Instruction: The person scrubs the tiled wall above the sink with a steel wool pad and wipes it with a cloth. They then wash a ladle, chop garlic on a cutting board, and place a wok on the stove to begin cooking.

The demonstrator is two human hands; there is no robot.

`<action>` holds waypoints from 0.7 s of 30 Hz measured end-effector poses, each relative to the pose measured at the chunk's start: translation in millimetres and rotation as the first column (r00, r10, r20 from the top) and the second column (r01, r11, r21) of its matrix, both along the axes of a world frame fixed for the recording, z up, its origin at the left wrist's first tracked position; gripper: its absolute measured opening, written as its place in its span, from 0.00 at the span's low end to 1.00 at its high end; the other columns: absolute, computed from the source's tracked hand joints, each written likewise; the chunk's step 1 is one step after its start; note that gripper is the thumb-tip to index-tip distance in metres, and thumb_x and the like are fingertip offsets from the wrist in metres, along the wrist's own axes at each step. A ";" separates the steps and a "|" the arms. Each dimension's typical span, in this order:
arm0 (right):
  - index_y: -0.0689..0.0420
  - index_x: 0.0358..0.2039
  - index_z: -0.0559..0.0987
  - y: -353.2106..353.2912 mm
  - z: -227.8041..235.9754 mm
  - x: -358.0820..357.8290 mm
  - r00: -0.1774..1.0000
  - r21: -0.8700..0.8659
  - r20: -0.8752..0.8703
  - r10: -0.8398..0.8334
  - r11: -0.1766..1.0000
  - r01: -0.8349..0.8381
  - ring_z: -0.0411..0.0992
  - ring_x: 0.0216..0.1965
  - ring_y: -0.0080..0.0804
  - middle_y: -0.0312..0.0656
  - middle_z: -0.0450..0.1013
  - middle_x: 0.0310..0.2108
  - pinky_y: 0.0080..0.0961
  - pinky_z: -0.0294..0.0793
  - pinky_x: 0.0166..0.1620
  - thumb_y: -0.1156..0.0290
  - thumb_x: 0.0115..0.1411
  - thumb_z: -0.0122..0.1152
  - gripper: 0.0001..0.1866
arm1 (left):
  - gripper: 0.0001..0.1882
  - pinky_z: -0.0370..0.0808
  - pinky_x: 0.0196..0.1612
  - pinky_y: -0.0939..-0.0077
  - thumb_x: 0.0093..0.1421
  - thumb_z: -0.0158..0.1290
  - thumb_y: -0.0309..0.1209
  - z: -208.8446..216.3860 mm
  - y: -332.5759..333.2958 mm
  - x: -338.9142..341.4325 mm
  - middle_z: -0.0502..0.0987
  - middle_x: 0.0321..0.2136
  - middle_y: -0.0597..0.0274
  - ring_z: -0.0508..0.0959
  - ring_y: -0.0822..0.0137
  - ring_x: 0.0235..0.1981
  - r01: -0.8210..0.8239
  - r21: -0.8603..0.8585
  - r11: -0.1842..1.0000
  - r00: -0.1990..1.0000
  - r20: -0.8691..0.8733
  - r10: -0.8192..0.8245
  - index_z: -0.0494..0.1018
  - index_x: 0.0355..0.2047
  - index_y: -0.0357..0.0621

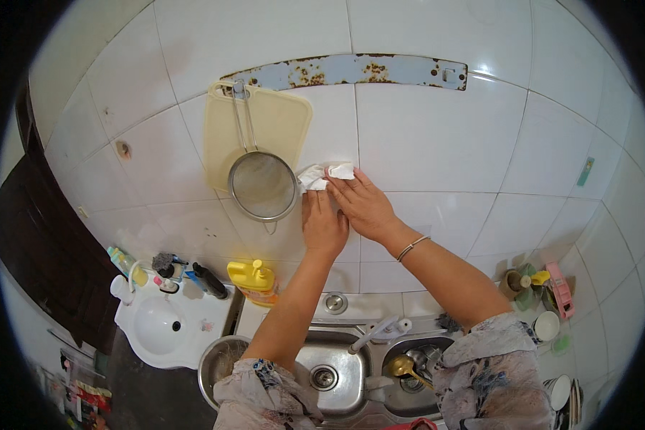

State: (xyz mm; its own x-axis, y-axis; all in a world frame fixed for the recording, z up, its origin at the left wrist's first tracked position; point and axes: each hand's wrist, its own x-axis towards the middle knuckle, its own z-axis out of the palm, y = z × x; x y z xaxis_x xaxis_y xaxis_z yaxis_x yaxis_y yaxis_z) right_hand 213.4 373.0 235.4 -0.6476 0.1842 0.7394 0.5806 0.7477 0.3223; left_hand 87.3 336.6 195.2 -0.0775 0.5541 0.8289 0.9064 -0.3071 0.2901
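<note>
Both my arms reach up to the white tiled wall [437, 136]. My left hand [325, 223] presses its fingertips on a crumpled white tissue [312, 178] against the tiles. Beside it, my right hand [365, 208] has its fingers on another part of the tissue, and its thumb side lies against the left hand. The tissue sticks out past the fingertips of both hands; the rest is hidden under them. Just left of the tissue hangs a round mesh strainer [263, 185], in front of a cream cutting board [218, 136].
A rusty metal strip [401, 70] crosses the wall above. Below are a steel double sink [304, 358] with a faucet [383, 330], a golden ladle [403, 366], a yellow jug [252, 276], a steel bowl [209, 373] and a white washbasin [147, 322]. Dishes and a pink rack [560, 290] stand right.
</note>
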 end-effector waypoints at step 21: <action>0.57 0.59 0.64 -0.1 -96.3 122.3 0.984 -0.119 0.124 -0.125 0.983 0.140 0.65 0.55 0.33 0.39 0.61 0.61 0.37 0.54 0.64 0.73 0.56 0.48 0.27 | 0.24 0.52 0.62 0.45 0.44 0.55 0.27 -60.6 6.9 44.3 0.69 0.46 0.43 0.65 0.47 0.53 0.126 -0.059 0.990 0.852 -0.505 -0.139 0.69 0.43 0.30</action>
